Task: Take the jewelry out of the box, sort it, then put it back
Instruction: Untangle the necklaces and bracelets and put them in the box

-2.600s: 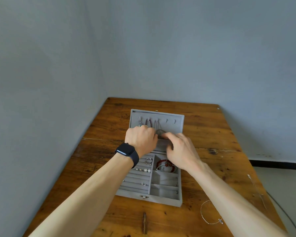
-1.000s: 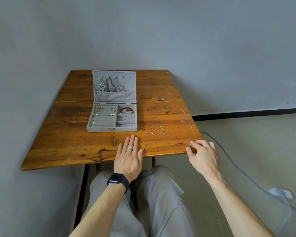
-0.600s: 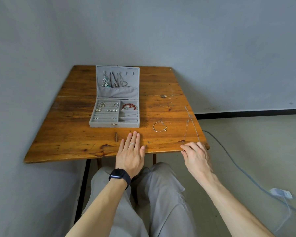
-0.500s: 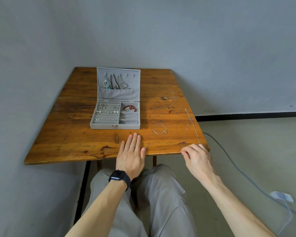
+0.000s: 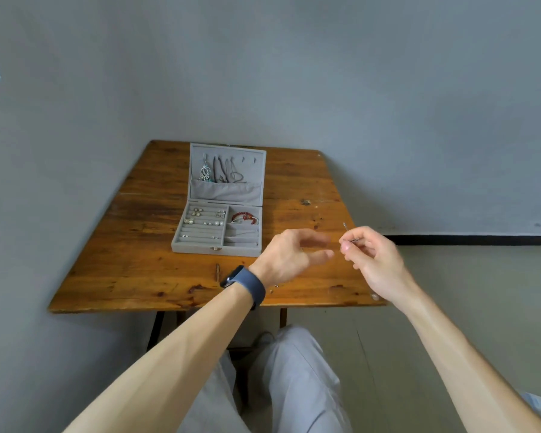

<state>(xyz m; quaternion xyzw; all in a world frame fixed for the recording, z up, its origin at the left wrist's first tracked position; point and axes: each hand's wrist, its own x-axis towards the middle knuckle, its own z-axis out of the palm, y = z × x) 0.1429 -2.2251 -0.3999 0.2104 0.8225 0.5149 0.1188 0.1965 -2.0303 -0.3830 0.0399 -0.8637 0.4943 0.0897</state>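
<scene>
Our right hand (image 5: 374,260) has pinched the necklace (image 5: 345,227) off the table (image 5: 138,276); our left hand (image 5: 289,256) rises loose and empty; next, we judge, the box (image 5: 216,249) at eleven o'clock

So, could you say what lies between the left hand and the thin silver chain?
Nothing: in the head view only wooden table shows between left hand and chain.

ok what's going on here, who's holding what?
A person sits at a wooden table with a grey jewelry box open on it. The right hand pinches a thin silver chain above the table's right side. The left hand, open and blurred, hovers beside it, holding nothing. A red bracelet and earrings sit in the box.
</scene>
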